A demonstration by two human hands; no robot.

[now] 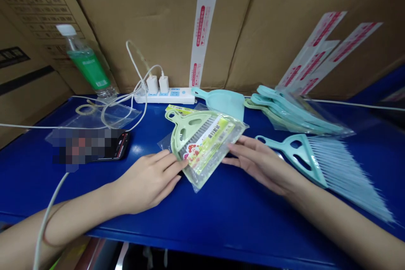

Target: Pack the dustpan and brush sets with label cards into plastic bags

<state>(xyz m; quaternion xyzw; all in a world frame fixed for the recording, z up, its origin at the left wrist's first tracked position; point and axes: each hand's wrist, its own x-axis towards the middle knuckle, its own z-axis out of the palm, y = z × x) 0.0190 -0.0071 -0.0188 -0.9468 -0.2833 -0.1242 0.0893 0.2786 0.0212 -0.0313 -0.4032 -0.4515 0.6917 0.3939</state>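
Note:
Between my hands is a green dustpan and brush set (pixel 202 139) in a clear plastic bag, with a yellow card bearing mushroom pictures. My left hand (pixel 155 179) grips its lower left edge, fingertips on the plastic. Fingers of my right hand (pixel 257 160) close on the bag's right edge, thumb on top. Just behind the set lies a loose light blue dustpan (pixel 223 100). To the right of my right hand rests a light blue brush (pixel 303 156) with pale bristles, partly hidden by my forearm.
Several bagged dustpan sets (pixel 294 112) are piled at the back right. A white power strip (pixel 177 96) with two chargers and looping cables stands against the cardboard (pixel 152 4). At left are a green-labelled bottle (pixel 90 67), a phone (pixel 114 145) and a thin plastic bag. The blue tabletop (pixel 202 223) ends in front.

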